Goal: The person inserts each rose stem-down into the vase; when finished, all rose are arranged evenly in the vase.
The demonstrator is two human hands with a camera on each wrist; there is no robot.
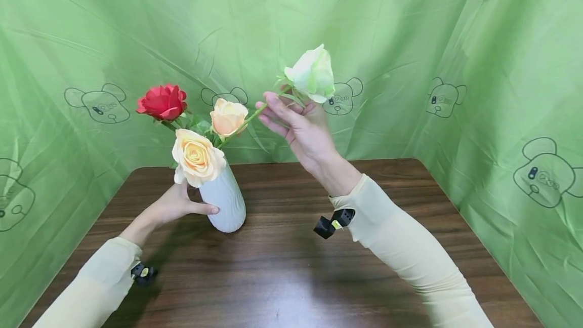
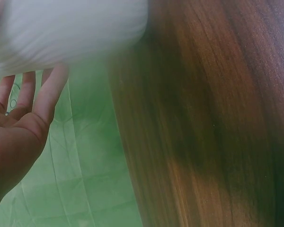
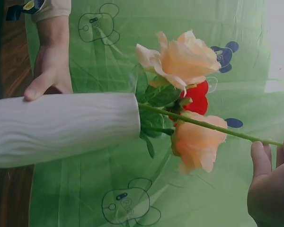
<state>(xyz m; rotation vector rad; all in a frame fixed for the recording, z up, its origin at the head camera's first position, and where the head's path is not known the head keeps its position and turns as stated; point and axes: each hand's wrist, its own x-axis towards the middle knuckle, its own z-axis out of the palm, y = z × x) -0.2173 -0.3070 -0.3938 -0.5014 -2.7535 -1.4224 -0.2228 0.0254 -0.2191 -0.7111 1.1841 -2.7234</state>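
Observation:
A white ribbed vase (image 1: 226,201) stands on the table, tilted slightly in the head view. My left hand (image 1: 175,202) grips it from the left, thumb across the near side; the left wrist view shows its fingers against the vase wall (image 2: 71,28). Between thumb and fingers, my right hand (image 1: 311,135) pinches the green stem of a pale green-white rose (image 1: 313,75), just below the bloom. In the right wrist view that stem (image 3: 208,125) slants into the vase mouth. A red rose (image 1: 162,101), a peach rose (image 1: 227,117) and a cream-yellow rose (image 1: 197,157) stand in the vase.
The dark wood table (image 1: 282,267) has a back edge close behind the vase. Green cloth (image 1: 387,29) printed with bear faces hangs at the back and both sides. Small black cameras (image 1: 334,222) sit on both wrists.

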